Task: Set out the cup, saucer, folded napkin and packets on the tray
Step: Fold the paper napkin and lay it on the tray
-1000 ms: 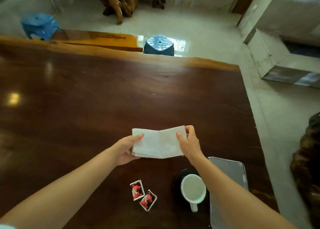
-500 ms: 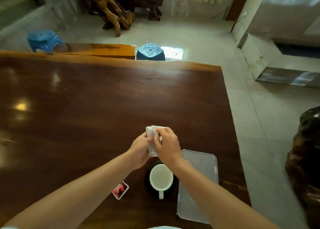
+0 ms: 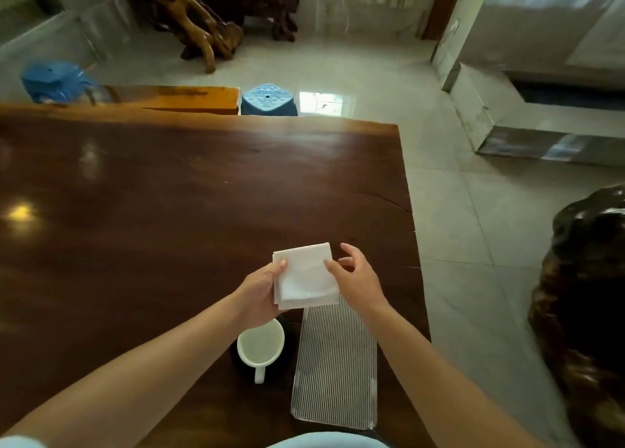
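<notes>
Currently left hand [image 3: 260, 290] gripping folded napkin [image 3: 304, 275] at frame centre, above ribbed tray [image 3: 334, 363] top edge. Right hand [image 3: 355, 278] hovering released beside it. Risk: folds springing apart under one-sided grip; white cup [image 3: 260, 344] sitting directly below wrist, likely getting knocked.

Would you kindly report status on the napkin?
Left hand holding folded napkin; right hand open beside it. Tray bare, cup still off it. Path clear.
</notes>
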Demonstrator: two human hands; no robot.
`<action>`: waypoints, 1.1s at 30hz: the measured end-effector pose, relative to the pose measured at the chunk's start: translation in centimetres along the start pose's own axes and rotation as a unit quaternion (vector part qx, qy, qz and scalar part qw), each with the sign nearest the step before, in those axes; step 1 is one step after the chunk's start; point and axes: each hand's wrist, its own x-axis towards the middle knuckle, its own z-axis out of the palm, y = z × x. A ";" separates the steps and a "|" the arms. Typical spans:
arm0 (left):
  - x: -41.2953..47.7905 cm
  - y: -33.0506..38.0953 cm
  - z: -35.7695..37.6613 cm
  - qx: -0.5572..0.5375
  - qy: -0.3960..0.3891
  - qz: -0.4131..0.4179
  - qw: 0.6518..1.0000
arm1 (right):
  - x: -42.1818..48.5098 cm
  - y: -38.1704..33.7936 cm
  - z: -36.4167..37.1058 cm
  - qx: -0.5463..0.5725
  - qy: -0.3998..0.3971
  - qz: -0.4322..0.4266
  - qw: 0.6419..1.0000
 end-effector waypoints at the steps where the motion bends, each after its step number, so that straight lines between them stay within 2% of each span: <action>1: 0.1 -0.2 0.3 0.009 -0.021 -0.016 1.000 | 0.0 0.4 -0.7 0.052 -0.056 0.079 0.994; 2: 0.2 -0.5 0.6 0.023 -0.043 -0.032 0.998 | -0.2 0.9 -1.2 0.114 -0.108 0.138 0.978; 4: 0.6 -1.3 0.9 0.063 -0.066 -0.056 0.994 | -1.2 1.9 -1.7 0.201 -0.167 0.191 0.946; 7: 1.9 -2.7 0.7 0.116 -0.073 -0.090 0.986 | -1.8 4.5 -2.1 0.250 -0.170 0.223 0.927; 11: 3.6 -4.9 0.4 0.160 0.000 -0.124 0.979 | -1.4 7.9 -2.2 0.303 -0.159 0.289 0.894; 17: 6.9 -8.5 0.3 0.165 0.089 -0.135 0.973 | -0.1 11.2 -2.3 0.260 -0.141 0.339 0.893; 24: 10.5 -9.4 1.4 0.186 0.097 -0.127 0.970 | 1.8 13.4 -2.7 0.188 -0.094 0.341 0.916; 33: 13.0 -10.2 1.5 0.221 0.155 -0.122 0.955 | 4.1 14.8 -2.6 0.104 -0.096 0.360 0.922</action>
